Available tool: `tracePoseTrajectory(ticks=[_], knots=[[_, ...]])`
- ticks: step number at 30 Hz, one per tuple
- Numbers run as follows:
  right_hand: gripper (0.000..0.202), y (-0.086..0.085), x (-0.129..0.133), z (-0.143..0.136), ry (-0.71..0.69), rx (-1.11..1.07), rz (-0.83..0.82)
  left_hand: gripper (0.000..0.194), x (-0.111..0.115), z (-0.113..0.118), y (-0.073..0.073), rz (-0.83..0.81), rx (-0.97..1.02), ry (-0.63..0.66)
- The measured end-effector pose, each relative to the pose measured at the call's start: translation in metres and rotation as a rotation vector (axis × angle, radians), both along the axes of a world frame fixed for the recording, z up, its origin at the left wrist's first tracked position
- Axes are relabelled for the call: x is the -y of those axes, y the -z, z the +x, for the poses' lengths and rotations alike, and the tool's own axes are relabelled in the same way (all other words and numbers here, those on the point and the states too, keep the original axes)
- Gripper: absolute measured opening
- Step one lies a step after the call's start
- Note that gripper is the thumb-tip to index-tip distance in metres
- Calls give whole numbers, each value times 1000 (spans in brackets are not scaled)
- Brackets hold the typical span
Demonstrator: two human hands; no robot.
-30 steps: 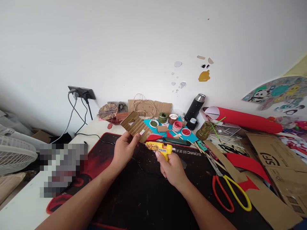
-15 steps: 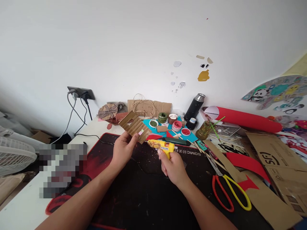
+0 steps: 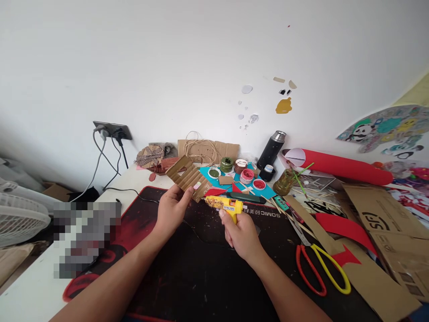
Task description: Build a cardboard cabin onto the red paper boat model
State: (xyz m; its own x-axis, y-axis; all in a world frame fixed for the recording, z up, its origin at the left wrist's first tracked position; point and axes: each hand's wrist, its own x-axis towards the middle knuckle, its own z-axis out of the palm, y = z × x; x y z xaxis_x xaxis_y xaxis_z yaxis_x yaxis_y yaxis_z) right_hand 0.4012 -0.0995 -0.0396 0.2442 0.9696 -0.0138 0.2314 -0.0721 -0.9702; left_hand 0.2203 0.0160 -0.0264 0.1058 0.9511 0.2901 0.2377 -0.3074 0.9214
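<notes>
My left hand (image 3: 171,208) pinches a piece of corrugated cardboard (image 3: 185,176) by its lower edge, thumb on the near face. The cardboard is tilted and has a rectangular cut-out near its upper left. A yellow glue gun (image 3: 223,203) is in my right hand (image 3: 243,235), fingers wrapped round its handle. Its nozzle points left, close to the cardboard's lower right corner; I cannot tell whether they touch. Both hands are above the black desk mat (image 3: 187,277).
Paint jars (image 3: 227,164) and lids stand on blue paper behind my hands. A black thermos (image 3: 271,150) stands near the wall. On the right lie scissors (image 3: 311,264), cardboard strips (image 3: 375,286) and a red paper roll (image 3: 348,166). A fan (image 3: 23,210) is at far left.
The glue gun has shifted very slightly left towards the cardboard. Otherwise both hands keep nearly the same pose.
</notes>
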Motion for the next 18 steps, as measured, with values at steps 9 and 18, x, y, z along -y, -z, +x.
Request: tracePoseTrajectory(ticks=[9,18], knots=[[59,-7,-1,3,53,-100,-27,33,3,1,-4,18,28,26],[61,1,0,1,28,-14,-6,37,1,1,-1,6,56,23]])
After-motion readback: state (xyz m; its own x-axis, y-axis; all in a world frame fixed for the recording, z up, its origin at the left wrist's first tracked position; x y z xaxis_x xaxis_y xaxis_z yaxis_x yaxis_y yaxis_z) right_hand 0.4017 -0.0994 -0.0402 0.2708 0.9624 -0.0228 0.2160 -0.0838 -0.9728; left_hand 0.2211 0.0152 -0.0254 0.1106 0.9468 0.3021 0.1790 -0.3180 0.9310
